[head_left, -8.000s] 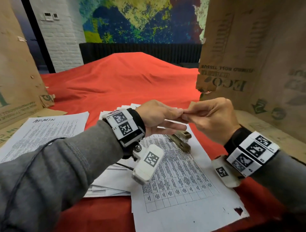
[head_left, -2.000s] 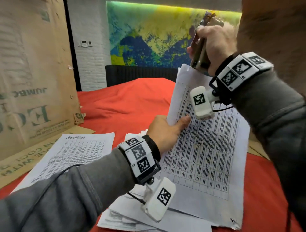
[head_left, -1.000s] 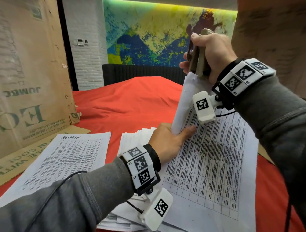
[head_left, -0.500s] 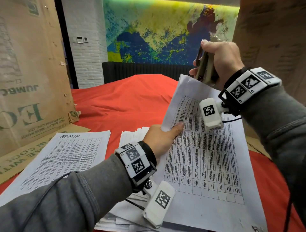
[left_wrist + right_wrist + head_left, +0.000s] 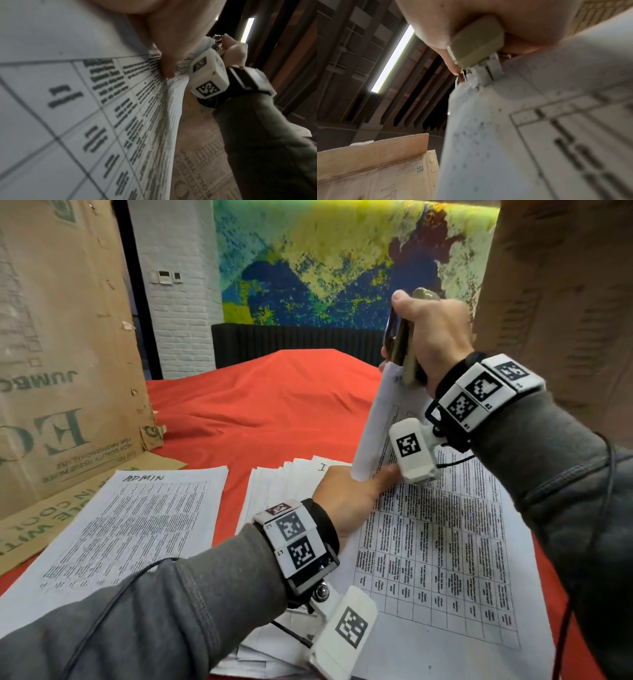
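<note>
My right hand (image 5: 435, 337) grips an olive stapler (image 5: 402, 350) upright, raised above the table, its mouth on the top left corner of a set of printed table sheets (image 5: 445, 542). The right wrist view shows the stapler (image 5: 477, 47) biting the frayed corner of the sheets (image 5: 522, 135). My left hand (image 5: 346, 501) pinches the sheets' left edge lower down, thumb on the printed side. In the left wrist view the thumb (image 5: 168, 56) lies on the sheets (image 5: 68, 108), which curl up towards the right hand (image 5: 235, 50).
A stack headed ADMIN (image 5: 137, 525) lies at the left on the red cloth (image 5: 267, 412). A fanned pile of papers (image 5: 291, 474) lies under my left hand. Cardboard boxes stand at the left (image 5: 61, 354) and right (image 5: 565, 302).
Eight seconds ago the stapler lay on the sheets; now my right hand holds it raised on their top corner. Over the last half second the sheets' left edge has curled inwards.
</note>
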### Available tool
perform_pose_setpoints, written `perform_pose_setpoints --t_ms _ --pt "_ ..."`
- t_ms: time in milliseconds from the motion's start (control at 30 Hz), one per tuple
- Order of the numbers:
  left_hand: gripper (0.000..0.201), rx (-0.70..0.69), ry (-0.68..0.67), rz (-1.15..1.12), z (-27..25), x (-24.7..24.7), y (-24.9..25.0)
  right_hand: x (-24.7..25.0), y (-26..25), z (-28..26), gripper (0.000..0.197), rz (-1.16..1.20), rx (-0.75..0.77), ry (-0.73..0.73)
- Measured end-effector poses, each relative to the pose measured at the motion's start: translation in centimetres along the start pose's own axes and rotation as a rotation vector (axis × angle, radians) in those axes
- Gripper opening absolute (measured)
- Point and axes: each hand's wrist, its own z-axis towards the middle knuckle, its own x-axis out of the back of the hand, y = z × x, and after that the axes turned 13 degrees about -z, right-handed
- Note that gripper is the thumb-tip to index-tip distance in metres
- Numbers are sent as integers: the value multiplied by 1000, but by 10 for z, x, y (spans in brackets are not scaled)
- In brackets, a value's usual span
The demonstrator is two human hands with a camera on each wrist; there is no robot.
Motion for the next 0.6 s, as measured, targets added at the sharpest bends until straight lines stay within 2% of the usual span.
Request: perform_pose_setpoints --t_ms 67,200,367,600 --pt "74 -6 12 18 -3 -3 -1 -3 -1 1 28 -28 0 42" --pt "50 -20 26 51 -6 -5 1 -5 -2 1 34 -49 -18 65" --pt "45 -37 23 50 -9 -7 2 -8 -4 -4 43 -21 -49 13" --pt "43 -47 6 51 -11 -8 3 -10 -9 -7 35 -82 -43 48"
